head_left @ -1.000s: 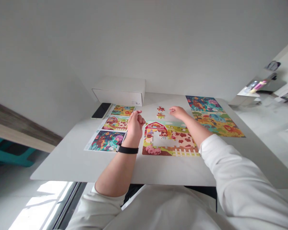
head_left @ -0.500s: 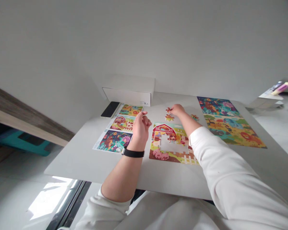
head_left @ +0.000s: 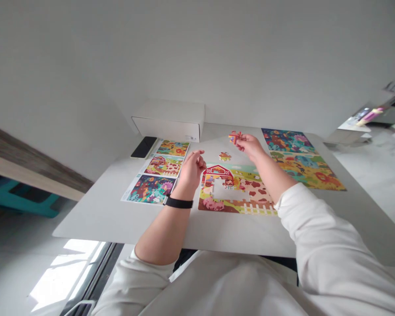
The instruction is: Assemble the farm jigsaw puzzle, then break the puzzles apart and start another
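Raised above the far part of the table, my right hand [head_left: 251, 146] pinches a red, orange and purple puzzle piece [head_left: 233, 138] between thumb and fingertips. My left hand [head_left: 192, 169], with a black band on the wrist, hovers by the left edge of the farm puzzle [head_left: 213, 203]. Its index finger stretches out, the other fingers curl loosely, and nothing shows in them. The farm puzzle has a red barn, cows and a pig, with an unfilled gap in its middle. One loose puzzle piece [head_left: 224, 156] lies beyond it on the table.
A sheet with three small pictures [head_left: 148, 189] lies left of the puzzle, with a phone [head_left: 144, 147] beyond. A white box [head_left: 167, 125] stands against the wall. Two finished puzzles, a dark one [head_left: 288, 140] and a savanna one [head_left: 311, 171], lie at right on the white table [head_left: 98, 219].
My right hand has lifted the puzzle piece off the table, turning it. My left hand has barely moved. The view has shifted slightly, and my right forearm covers less of the farm puzzle.
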The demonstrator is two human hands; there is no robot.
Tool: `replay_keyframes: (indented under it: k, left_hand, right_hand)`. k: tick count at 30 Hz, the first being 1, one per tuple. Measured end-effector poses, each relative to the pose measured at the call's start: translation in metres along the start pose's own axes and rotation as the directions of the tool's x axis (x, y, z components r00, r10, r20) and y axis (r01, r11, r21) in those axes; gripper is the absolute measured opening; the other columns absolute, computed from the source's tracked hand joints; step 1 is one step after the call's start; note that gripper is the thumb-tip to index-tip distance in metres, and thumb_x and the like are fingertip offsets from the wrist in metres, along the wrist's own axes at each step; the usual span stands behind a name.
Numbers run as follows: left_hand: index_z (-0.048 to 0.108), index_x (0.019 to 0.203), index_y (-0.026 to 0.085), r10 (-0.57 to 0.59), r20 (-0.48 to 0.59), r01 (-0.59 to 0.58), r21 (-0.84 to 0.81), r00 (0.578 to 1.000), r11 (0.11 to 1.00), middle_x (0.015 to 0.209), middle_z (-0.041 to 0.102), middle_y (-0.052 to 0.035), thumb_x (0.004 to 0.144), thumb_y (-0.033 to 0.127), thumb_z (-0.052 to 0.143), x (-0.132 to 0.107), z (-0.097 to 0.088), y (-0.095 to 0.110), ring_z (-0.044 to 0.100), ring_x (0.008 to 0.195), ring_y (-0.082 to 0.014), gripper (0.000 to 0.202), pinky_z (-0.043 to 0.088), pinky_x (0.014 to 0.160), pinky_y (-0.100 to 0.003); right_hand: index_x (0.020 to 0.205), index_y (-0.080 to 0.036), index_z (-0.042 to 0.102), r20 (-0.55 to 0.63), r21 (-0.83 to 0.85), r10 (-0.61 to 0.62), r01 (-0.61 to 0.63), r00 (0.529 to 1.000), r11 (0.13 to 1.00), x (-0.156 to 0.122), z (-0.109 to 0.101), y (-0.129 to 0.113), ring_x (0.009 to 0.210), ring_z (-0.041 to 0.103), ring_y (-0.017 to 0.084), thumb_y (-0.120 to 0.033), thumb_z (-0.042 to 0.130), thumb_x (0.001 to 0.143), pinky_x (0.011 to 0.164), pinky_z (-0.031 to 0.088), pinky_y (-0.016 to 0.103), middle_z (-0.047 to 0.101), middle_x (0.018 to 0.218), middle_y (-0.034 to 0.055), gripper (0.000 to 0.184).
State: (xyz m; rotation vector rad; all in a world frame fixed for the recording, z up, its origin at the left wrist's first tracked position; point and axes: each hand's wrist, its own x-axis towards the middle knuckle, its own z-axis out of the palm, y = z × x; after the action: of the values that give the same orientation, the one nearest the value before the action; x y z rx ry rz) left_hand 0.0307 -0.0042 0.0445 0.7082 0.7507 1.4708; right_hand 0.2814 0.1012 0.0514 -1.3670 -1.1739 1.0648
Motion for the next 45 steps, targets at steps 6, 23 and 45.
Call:
replay_keyframes:
  k: [6,23,45]
  left_hand:
    - [0.064,0.088,0.020,-0.035,0.147,-0.004,0.258,0.989,0.966,0.067,0.051,0.0056,0.082,0.041,0.082,-0.005,0.004,-0.013,0.049,0.058,-0.0089,0.028,0.041,0.058,-0.022]
    - [0.070,0.108,0.017,-0.175,0.453,-0.130,0.565,0.874,0.815,0.095,0.076,-0.0057,0.074,0.045,0.091,-0.006,0.004,-0.042,0.070,0.083,-0.0161,0.048,0.055,0.076,-0.030]
    - [0.075,0.096,0.017,-0.168,0.299,-0.103,0.713,0.939,0.693,0.077,0.070,-0.0022,0.073,0.030,0.076,-0.007,0.000,-0.017,0.057,0.065,-0.0131,0.026,0.041,0.057,-0.024]
  right_hand:
    - [0.090,-0.022,0.070,0.118,0.392,0.118,-0.156,0.986,0.907,-0.093,-0.015,0.003,0.078,0.075,0.013,-0.011,0.080,0.079,0.081,0.063,0.027,0.080,0.086,0.0005,0.019]
    - [0.094,-0.022,0.075,0.233,0.342,0.103,-0.180,0.967,0.922,-0.153,0.011,0.048,0.084,0.076,0.019,-0.032,0.095,0.063,0.089,0.062,0.034,0.081,0.090,0.0008,0.039]
    - [0.114,-0.027,0.070,0.277,-0.438,-0.626,0.675,0.729,0.594,-0.159,-0.002,0.048,0.128,0.064,0.031,-0.012,0.064,0.092,0.115,0.050,0.051,0.070,0.128,0.0117,0.027]
